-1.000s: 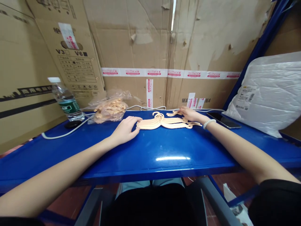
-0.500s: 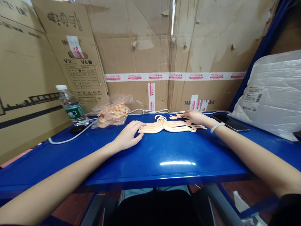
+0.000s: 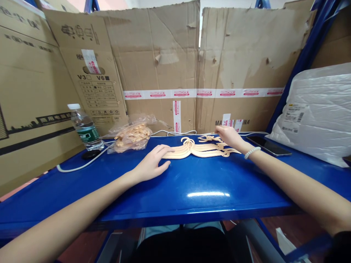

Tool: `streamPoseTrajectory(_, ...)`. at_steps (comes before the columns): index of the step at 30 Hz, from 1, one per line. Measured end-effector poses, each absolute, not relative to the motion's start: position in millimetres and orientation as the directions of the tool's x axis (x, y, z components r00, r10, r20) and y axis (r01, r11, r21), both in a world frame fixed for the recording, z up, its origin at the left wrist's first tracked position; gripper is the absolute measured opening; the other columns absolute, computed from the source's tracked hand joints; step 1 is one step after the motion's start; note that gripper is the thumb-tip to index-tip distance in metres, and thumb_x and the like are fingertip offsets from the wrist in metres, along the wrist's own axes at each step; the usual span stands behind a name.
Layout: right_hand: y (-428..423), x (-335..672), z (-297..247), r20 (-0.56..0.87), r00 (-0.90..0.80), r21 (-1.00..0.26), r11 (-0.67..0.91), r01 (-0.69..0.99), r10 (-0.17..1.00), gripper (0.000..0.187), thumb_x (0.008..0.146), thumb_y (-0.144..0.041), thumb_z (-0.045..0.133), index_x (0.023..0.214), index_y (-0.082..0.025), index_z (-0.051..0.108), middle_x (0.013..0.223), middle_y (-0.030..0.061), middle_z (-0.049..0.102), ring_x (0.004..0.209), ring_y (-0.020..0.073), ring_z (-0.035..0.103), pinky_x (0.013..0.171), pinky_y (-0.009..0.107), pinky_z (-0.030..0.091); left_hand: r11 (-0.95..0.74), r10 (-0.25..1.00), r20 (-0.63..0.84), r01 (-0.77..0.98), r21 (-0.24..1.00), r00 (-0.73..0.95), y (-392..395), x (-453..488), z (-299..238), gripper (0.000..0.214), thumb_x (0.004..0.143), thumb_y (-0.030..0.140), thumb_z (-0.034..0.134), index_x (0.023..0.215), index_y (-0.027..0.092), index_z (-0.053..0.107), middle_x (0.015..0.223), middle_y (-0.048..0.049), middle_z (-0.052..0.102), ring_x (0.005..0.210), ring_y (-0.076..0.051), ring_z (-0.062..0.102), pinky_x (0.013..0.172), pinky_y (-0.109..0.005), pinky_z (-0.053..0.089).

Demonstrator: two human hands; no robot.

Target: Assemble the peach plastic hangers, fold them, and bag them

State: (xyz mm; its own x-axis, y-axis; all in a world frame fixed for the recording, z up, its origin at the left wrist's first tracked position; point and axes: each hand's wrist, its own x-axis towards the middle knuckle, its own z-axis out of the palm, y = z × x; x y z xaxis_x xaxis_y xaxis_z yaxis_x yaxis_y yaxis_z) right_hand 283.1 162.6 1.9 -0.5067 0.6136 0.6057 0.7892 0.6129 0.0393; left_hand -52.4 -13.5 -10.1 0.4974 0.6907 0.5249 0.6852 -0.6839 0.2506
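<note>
Several beige clothes hangers (image 3: 205,147) lie nested together on the blue table, their curled hooks toward the back. My left hand (image 3: 153,162) rests at their left end, fingers stretched out over the tips and thumb apart. At the back right, my right hand (image 3: 229,137) is raised slightly with its fingertips pinched together. Whatever is between those fingertips is too small to make out. Small beige pieces (image 3: 210,138) lie just left of and below this hand, behind the hangers' right arms.
A clear bag of beige pieces (image 3: 131,137) sits at the back left, beside a water bottle (image 3: 86,129) and a black round object (image 3: 91,154). A white cable (image 3: 71,170) runs along the back. A phone (image 3: 268,145) and a white wrapped package (image 3: 315,113) are at the right.
My right hand has lifted a little off the small beige pieces, its fingers drawn together. My left hand has shifted slightly over the hangers' left end. The camera view has tilted up slightly.
</note>
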Motion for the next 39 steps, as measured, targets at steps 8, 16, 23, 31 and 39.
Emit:
streamPoseTrajectory(8,83.8,215.7,2.3,0.444,-0.495,-0.837,0.543,0.069,0.747,0.026,0.075,-0.033,0.069,0.092,-0.020,0.055,0.074,0.0041,0.071,0.068,0.0195,0.069,0.058,0.033,0.058,-0.191,0.962,0.133,0.244,0.951,0.238,-23.9,-12.6,-4.3,0.041,0.080,0.036,0.065,0.116,0.018,0.058,0.111,-0.0128,0.064,0.087,-0.021,0.065,0.065,-0.031,0.053)
streamPoseTrajectory(16,26.7,184.9,-1.3,0.366,-0.644,-0.910,0.404,-0.096,0.671,0.027,0.075,-0.038,0.073,0.087,-0.020,0.056,0.078,0.0036,0.072,0.070,0.0175,0.070,0.058,0.031,0.060,-0.080,0.993,0.085,-0.059,0.995,0.079,-30.6,6.9,-13.1,0.033,0.071,0.042,0.076,0.086,0.014,0.067,0.080,-0.0042,0.063,0.066,-0.012,0.057,0.053,-0.021,0.046)
streamPoseTrajectory(23,63.9,210.1,-4.6,0.456,-0.713,-0.505,0.815,0.285,0.532,0.036,0.091,-0.041,0.053,0.121,-0.021,0.057,0.122,0.0113,0.064,0.111,0.0253,0.061,0.096,0.047,0.050,-0.087,0.996,0.087,-0.093,0.992,0.005,-20.2,-9.8,-14.3,0.031,0.074,0.039,0.074,0.079,0.014,0.057,0.074,-0.0022,0.063,0.061,-0.010,0.058,0.057,-0.023,0.048)
streamPoseTrajectory(31,113.5,231.8,-45.3,0.245,-0.744,-0.014,0.769,0.639,0.622,0.068,0.095,-0.057,0.026,0.144,-0.011,0.038,0.147,0.0210,0.038,0.138,0.0342,0.032,0.111,0.054,0.030,-0.035,0.992,0.025,-0.083,0.996,-0.121,-12.4,-22.0,-11.4,0.024,0.077,0.032,0.070,0.075,0.014,0.054,0.065,-0.0007,0.061,0.053,-0.008,0.053,0.052,-0.021,0.042)
streamPoseTrajectory(39,120.4,216.5,-37.1,0.214,-0.701,-0.009,0.719,0.695,0.680,0.065,0.097,-0.053,0.026,0.143,-0.008,0.038,0.147,0.0230,0.038,0.138,0.0347,0.032,0.112,0.052,0.028,-0.078,0.992,0.065,-0.119,0.990,-0.109,-0.7,-33.2,-13.0,0.019,0.079,0.025,0.071,0.078,0.013,0.058,0.077,-0.0055,0.068,0.059,-0.008,0.058,0.060,-0.022,0.048)
